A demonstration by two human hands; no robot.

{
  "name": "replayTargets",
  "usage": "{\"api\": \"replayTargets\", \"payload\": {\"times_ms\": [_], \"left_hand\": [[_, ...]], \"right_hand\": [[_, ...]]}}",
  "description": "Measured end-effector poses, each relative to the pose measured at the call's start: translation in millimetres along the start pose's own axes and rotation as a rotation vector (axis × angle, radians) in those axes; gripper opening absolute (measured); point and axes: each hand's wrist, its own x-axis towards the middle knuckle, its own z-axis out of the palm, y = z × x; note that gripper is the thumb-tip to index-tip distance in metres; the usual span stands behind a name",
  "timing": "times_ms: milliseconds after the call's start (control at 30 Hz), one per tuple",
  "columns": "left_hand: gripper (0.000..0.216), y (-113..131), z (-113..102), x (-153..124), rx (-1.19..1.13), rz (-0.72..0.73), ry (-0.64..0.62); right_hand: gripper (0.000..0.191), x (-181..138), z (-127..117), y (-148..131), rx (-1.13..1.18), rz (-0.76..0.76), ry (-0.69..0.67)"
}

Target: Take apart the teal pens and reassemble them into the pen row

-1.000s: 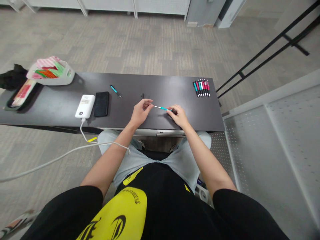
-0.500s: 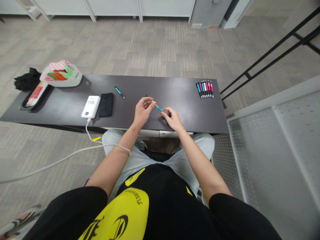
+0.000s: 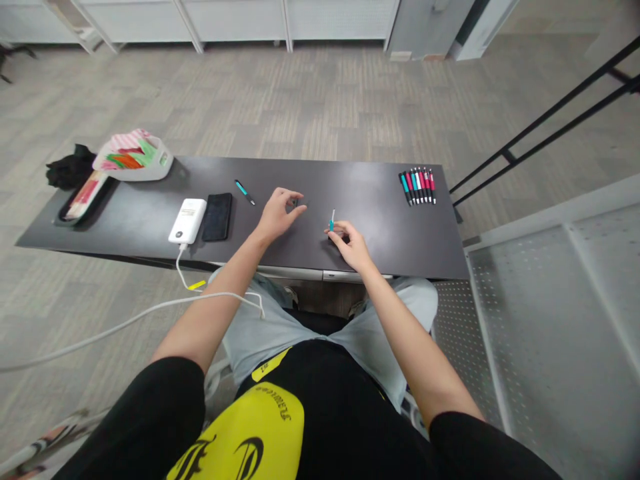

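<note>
My right hand [image 3: 351, 244] pinches a teal pen barrel [image 3: 331, 226] between thumb and fingers, with a thin pale refill sticking up out of it. Over the table to the left, my left hand [image 3: 280, 215] has its thumb and fingers apart. A small dark piece [image 3: 295, 202] shows by its fingertips, too small to name; it seems to lie on the table. Farther left lies a single teal and black pen [image 3: 245, 192]. A row of several pens [image 3: 417, 186] in teal, red, white and black lies at the right end of the table.
On the dark table [image 3: 370, 193] are a black phone [image 3: 217, 217] and a white power bank [image 3: 187, 221], whose white cable [image 3: 150, 311] runs across my left arm. A white basket [image 3: 167, 163] of colourful packets, a black tray [image 3: 103, 200] and a black cloth bundle [image 3: 70, 168] stand far left.
My left hand has moved left, away from the pen barrel, and its fingers have parted. The barrel in my right hand has tilted from slanting to nearly upright. The view has shifted slightly.
</note>
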Motion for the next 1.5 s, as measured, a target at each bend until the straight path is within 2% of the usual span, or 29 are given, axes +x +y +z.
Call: {"api": "replayTargets", "payload": {"times_ms": [100, 200, 433, 633, 733, 933, 1033, 1167, 1500], "left_hand": [[0.026, -6.0, 1.4, 22.7, 0.226, 0.0, -0.066], [0.024, -5.5, 8.4, 36.5, 0.332, 0.01, -0.112], [0.009, -8.6, 18.1, 48.2, 0.368, 0.056, -0.149], [0.009, -8.9, 20.0, 42.0, 0.349, 0.138, -0.131], [0.012, -6.8, 21.8, 31.2, 0.169, 0.16, -0.098], [0.012, -8.9, 34.4, 5.8, -0.67, -0.081, 0.133], [0.018, -12.2, 42.4, -3.7, -0.889, -0.065, 0.173], [0.022, -12.5, 45.8, -9.0, -0.967, -0.022, 0.173], [0.013, -8.9, 37.3, -13.3, -0.94, -0.055, 0.152]], "right_hand": [[0.015, 1.1, 0.0, -0.9, -0.006, -0.002, -0.005], [0.015, 0.9, -0.8, -2.3, -0.022, 0.012, -0.011], [0.018, -0.5, -2.0, -0.4, -0.02, -0.021, -0.005], [0.021, 0.2, -1.2, 3.2, -0.06, -0.003, 0.007], [0.02, 0.5, -1.3, 3.4, -0.078, -0.012, 0.021], [0.016, 1.8, -2.1, 9.1, -0.108, -0.085, 0.018], [0.019, 3.0, -2.0, 13.5, -0.136, -0.111, -0.001], [0.017, 3.5, -2.4, 16.2, -0.177, -0.127, -0.026], [0.017, 4.6, -2.2, 18.8, -0.225, -0.134, -0.039]]}}
